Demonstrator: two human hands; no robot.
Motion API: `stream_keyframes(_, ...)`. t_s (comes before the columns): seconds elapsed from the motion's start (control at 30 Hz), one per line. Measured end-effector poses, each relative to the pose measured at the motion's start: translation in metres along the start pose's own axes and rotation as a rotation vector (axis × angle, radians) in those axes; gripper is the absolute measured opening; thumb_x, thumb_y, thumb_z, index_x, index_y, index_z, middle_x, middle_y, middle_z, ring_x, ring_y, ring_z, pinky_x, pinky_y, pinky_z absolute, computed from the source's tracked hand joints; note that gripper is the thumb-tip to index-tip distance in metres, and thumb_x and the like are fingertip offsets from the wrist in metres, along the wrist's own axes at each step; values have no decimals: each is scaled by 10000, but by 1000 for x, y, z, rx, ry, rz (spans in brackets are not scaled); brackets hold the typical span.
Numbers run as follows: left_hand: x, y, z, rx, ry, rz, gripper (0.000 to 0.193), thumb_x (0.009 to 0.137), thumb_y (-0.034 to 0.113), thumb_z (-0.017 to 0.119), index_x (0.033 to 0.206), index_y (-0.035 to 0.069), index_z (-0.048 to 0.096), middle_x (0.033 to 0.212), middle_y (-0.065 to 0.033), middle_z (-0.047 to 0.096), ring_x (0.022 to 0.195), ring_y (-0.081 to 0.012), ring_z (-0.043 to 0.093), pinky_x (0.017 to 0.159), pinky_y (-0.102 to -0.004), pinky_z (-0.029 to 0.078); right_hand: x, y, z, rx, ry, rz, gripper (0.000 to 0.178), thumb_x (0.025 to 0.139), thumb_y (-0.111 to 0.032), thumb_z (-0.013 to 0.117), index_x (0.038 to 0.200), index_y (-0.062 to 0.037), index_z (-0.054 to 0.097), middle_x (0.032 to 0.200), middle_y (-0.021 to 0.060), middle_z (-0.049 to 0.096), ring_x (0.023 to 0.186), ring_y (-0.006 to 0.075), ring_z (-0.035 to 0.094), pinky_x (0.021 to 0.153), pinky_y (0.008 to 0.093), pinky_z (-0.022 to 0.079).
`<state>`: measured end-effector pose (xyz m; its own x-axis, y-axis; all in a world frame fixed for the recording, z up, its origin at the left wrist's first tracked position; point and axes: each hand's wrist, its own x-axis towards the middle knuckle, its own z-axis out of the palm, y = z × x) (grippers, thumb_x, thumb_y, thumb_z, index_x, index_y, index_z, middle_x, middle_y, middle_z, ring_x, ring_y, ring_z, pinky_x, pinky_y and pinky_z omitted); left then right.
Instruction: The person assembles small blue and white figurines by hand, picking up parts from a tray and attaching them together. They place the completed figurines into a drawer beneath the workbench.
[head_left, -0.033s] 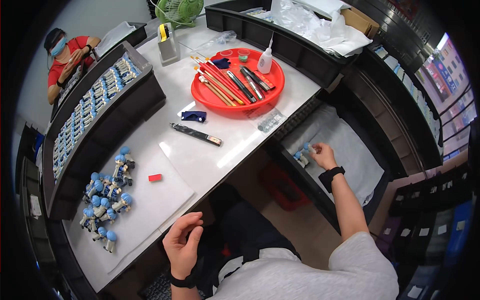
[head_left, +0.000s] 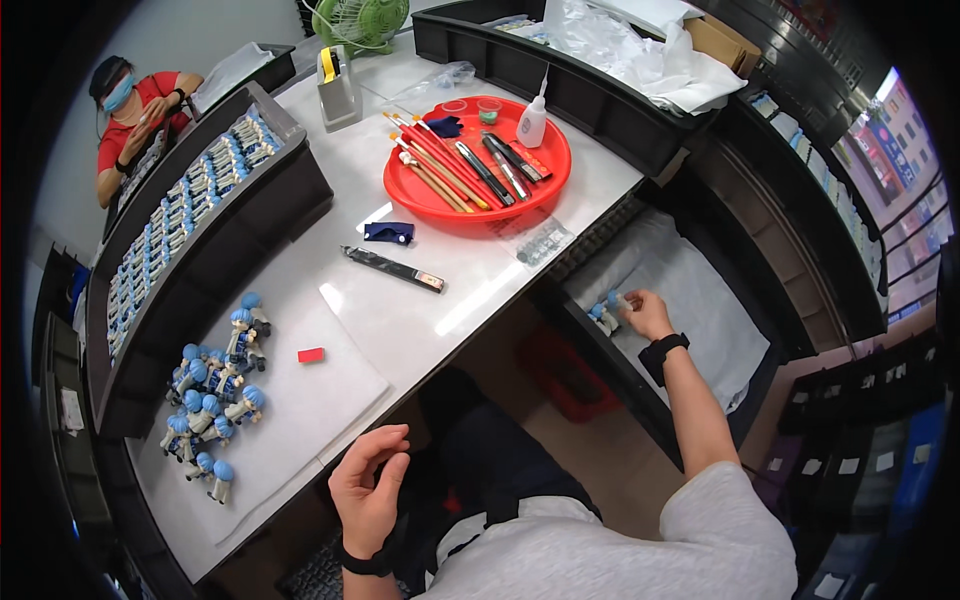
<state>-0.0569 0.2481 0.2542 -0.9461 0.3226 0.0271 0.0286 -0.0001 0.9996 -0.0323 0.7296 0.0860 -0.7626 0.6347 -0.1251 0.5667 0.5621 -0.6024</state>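
Inside the cloth-lined black tray at the right, my right hand pinches a small figurine, partly hidden by my fingers. Beside it in the same tray lies another blue and white figurine. My left hand hovers by the near edge of the table with its fingers half curled, the thumb apart and nothing in it. Farther left, a heap of blue-haired figurines lies on a white sheet. A small red block rests on that sheet, right of the heap.
A red round tray holds brushes, pens and a white squeeze bottle. Near it lie a black cutter-like tool and a dark blue cloth piece. Black crates of figurines flank the table. A masked co-worker sits far left.
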Motion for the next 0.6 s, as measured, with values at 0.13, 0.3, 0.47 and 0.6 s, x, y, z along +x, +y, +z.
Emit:
stream_keyframes(0.13,0,1,2,53,-7,-42,245,790,-89,585,1022,-18,620,1049,-107,617,908,-146,597,803,-246,480,5,10,13,10,-25,9,337,680,-132,738,980,-9,644,765,79,632,726,181,600,686,305,488)
stream_keyframes(0.3,1,8,-2,165,14,-24,212,787,-52,608,996,-23,632,1009,-107,640,902,-155,607,787,-252,483,27,44,30,111,-105,-105,277,813,-178,647,978,41,611,824,81,651,722,139,600,628,296,494)
stream_keyframes(0.47,20,29,-13,442,-111,227,228,772,29,647,997,6,619,971,-143,631,905,-269,604,796,-323,485,30,57,21,161,-187,-132,301,822,-191,635,1005,47,613,872,134,658,773,189,624,701,310,501)
stream_keyframes(0.6,57,58,-43,813,-114,446,260,752,66,669,1006,41,618,992,-131,623,938,-300,582,815,-374,472,22,48,18,-42,75,-186,468,806,-226,655,1175,29,524,1080,229,593,886,298,625,780,367,490)
